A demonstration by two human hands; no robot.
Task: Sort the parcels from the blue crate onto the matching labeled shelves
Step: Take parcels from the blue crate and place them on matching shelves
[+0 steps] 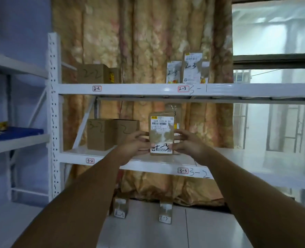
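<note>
Left hand [135,143] and right hand [187,144] in grip on sides of upright parcel [161,133] above 3-3 label [183,170].

A flat brown paper parcel with a white barcode label [161,133] stands upright at the white metal shelf tagged 3-3 [157,167]. The left hand [137,142] grips its edge at 9 o'clock and the right hand [186,144] at 3 o'clock. At 9 o'clock of the parcel, two brown cardboard boxes marked 3-2 [101,134] stand side by side. At 12 o'clock, on the shelf above, stand brown-and-white parcels marked 2-3 [191,68]. At 10 o'clock sits a brown cardboard box marked 2-2 [92,73]
</note>
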